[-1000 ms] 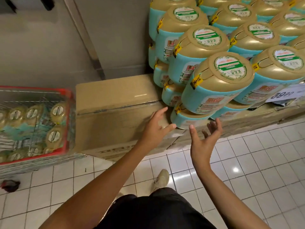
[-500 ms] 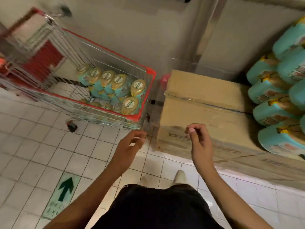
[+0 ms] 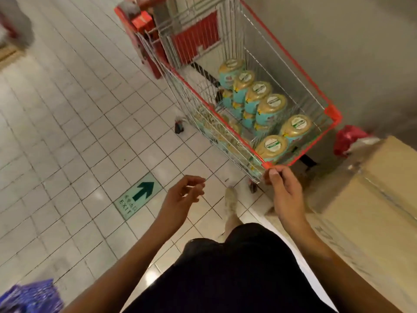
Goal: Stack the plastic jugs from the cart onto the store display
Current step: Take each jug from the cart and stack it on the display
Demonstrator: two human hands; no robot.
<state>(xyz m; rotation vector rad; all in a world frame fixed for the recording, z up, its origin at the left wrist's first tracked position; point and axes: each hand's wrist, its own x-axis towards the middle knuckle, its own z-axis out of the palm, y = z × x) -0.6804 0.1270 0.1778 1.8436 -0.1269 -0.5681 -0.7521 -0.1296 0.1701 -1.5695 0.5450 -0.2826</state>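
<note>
Right hand [image 3: 284, 191]: fingers loosely curled, tips at the near red corner of the cart [image 3: 333, 112]; can't tell whether they pinch the rim or stop just short. Left hand [image 3: 183, 196] has fingers half-curled, slightly spread and holding nothing, and sits over the floor tiles, well apart from the basket. The nearest jug [image 3: 273, 146] stands just past the right fingertips inside that corner, upright with its cap up and long axis vertical, more jugs [image 3: 272, 107] in a row behind it, so my call is that the right hand is nearer and the reach is forward over the rim, then down; display not in view.
</note>
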